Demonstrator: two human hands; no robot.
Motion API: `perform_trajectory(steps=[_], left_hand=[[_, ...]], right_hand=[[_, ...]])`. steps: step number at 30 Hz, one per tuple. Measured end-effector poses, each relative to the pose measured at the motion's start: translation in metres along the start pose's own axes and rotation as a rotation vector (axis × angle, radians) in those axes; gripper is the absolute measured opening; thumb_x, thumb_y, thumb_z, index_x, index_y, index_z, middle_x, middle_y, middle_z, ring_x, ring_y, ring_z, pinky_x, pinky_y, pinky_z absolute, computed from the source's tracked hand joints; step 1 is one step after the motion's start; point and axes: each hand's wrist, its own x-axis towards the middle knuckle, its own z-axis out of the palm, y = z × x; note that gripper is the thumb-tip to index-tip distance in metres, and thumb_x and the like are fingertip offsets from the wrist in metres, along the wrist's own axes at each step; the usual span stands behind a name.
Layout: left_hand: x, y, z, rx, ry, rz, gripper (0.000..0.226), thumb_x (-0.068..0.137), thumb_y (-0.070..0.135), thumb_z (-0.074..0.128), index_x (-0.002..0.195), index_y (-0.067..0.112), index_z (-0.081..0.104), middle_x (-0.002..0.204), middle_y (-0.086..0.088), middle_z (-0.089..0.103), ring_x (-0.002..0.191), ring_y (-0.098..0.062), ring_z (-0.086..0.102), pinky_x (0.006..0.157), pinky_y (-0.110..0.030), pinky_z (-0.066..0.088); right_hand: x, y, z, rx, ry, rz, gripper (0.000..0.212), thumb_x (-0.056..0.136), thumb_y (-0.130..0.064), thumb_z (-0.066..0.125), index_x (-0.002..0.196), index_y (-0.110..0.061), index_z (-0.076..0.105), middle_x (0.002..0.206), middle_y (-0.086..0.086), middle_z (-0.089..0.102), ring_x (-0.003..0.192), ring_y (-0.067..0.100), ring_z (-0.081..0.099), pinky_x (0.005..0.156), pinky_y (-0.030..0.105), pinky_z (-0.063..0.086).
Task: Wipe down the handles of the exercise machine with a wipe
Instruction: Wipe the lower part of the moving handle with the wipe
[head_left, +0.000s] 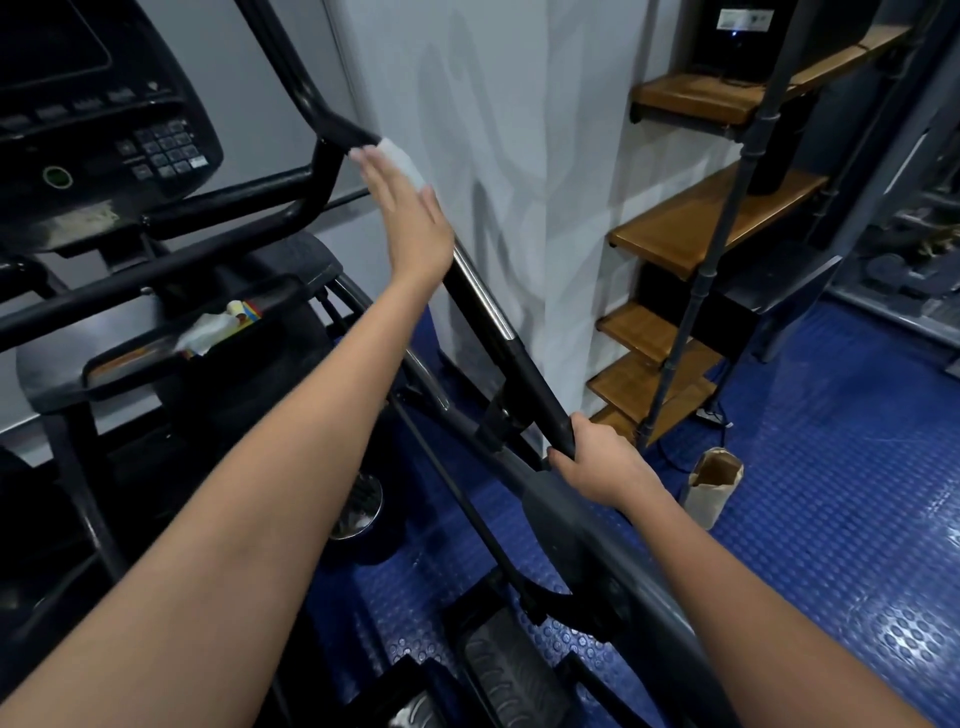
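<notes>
The black moving handle (524, 364) of the exercise machine slants from lower right up to upper left, past a white pillar. My left hand (410, 218) lies flat against its upper part, fingers straight, pressing a white wipe (402, 156) onto the bar just below the black grip (345, 130). Lower down, my right hand (602, 462) grips the same bar, fingers curled round it. The part of the bar under my left palm is hidden.
The machine's console (104, 130) and fixed handlebars (249, 202) are at the left, with a tray holding a wipes packet (218, 327). Wooden stairs (675, 234) rise at the right. A paper bag (711, 483) stands on the blue studded floor (831, 519). A pedal (498, 675) is below.
</notes>
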Motion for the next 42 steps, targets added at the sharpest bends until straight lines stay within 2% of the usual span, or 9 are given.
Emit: perform_trajectory(steps=[7, 10, 14, 23, 27, 30, 37, 40, 42], left_hand=[[-0.053, 0.007, 0.032, -0.303, 0.072, -0.359, 0.056, 0.108, 0.030, 0.039, 0.152, -0.001, 0.022, 0.145, -0.015, 0.044, 0.128, -0.029, 0.050, 0.103, -0.039, 0.043], [-0.115, -0.007, 0.053, -0.333, -0.056, -0.425, 0.036, 0.109, 0.031, 0.038, 0.132, 0.003, 0.034, 0.111, -0.009, 0.052, 0.100, -0.025, 0.056, 0.080, -0.032, 0.041], [-0.159, -0.020, 0.062, -0.350, -0.218, -0.509, 0.035, 0.108, 0.037, 0.041, 0.130, 0.011, 0.034, 0.111, -0.010, 0.058, 0.094, -0.018, 0.057, 0.069, -0.027, 0.044], [0.006, 0.026, -0.016, -0.302, -0.050, -0.363, 0.021, 0.110, 0.030, 0.034, 0.112, 0.025, 0.054, 0.098, 0.004, 0.056, 0.086, -0.008, 0.054, 0.079, -0.023, 0.041], [-0.022, 0.020, 0.003, -0.223, -0.052, -0.407, 0.053, 0.109, 0.039, 0.034, 0.148, 0.004, 0.024, 0.117, -0.003, 0.054, 0.101, -0.016, 0.053, 0.098, -0.033, 0.041], [-0.067, 0.007, 0.029, -0.163, -0.072, -0.436, 0.059, 0.108, 0.049, 0.032, 0.144, 0.001, 0.029, 0.120, -0.004, 0.048, 0.124, -0.029, 0.051, 0.113, -0.043, 0.036], [-0.158, -0.020, 0.052, -0.136, -0.297, -0.500, 0.054, 0.105, 0.056, 0.030, 0.119, 0.007, 0.049, 0.114, -0.006, 0.057, 0.121, -0.029, 0.055, 0.111, -0.046, 0.039], [-0.152, -0.007, 0.032, -0.222, -0.269, -0.446, 0.046, 0.108, 0.054, 0.026, 0.097, 0.021, 0.055, 0.098, 0.003, 0.058, 0.094, -0.008, 0.058, 0.092, -0.023, 0.044], [-0.130, 0.010, 0.014, -0.291, -0.217, -0.431, 0.059, 0.108, 0.057, 0.020, 0.122, 0.015, 0.059, 0.115, 0.003, 0.058, 0.106, -0.009, 0.056, 0.096, -0.019, 0.038]], right_hand=[[0.000, 0.000, 0.001, -0.014, 0.008, 0.000, 0.028, 0.094, -0.044, 0.056, 0.109, -0.023, 0.044, 0.088, 0.000, 0.059, 0.074, 0.020, 0.062, 0.067, 0.045, 0.058], [0.000, -0.001, 0.000, -0.001, 0.006, 0.009, 0.027, 0.093, -0.044, 0.057, 0.107, -0.024, 0.045, 0.089, 0.001, 0.060, 0.076, 0.022, 0.062, 0.070, 0.046, 0.058], [0.000, -0.001, 0.001, 0.016, 0.012, 0.023, 0.028, 0.092, -0.044, 0.059, 0.108, -0.025, 0.045, 0.092, 0.001, 0.061, 0.081, 0.024, 0.063, 0.074, 0.047, 0.058], [0.002, 0.000, 0.001, -0.018, -0.002, 0.005, 0.024, 0.094, -0.045, 0.054, 0.101, -0.024, 0.044, 0.086, 0.001, 0.059, 0.071, 0.020, 0.062, 0.062, 0.041, 0.057], [0.002, 0.000, 0.001, -0.019, 0.001, 0.009, 0.024, 0.093, -0.046, 0.054, 0.100, -0.026, 0.044, 0.085, 0.000, 0.059, 0.071, 0.020, 0.062, 0.064, 0.043, 0.058], [0.001, 0.000, 0.000, -0.016, 0.000, 0.010, 0.025, 0.093, -0.046, 0.055, 0.101, -0.025, 0.044, 0.086, 0.000, 0.059, 0.073, 0.020, 0.062, 0.065, 0.043, 0.057], [0.000, -0.003, 0.000, 0.007, 0.002, 0.027, 0.027, 0.093, -0.044, 0.059, 0.107, -0.025, 0.045, 0.091, 0.001, 0.060, 0.079, 0.021, 0.063, 0.072, 0.046, 0.059], [0.000, -0.003, 0.000, -0.014, 0.007, 0.018, 0.027, 0.094, -0.044, 0.058, 0.106, -0.024, 0.044, 0.090, 0.001, 0.060, 0.076, 0.021, 0.063, 0.070, 0.046, 0.059], [0.000, -0.003, 0.000, -0.027, 0.004, 0.015, 0.028, 0.094, -0.044, 0.057, 0.106, -0.023, 0.044, 0.090, 0.002, 0.060, 0.075, 0.021, 0.063, 0.069, 0.045, 0.059]])
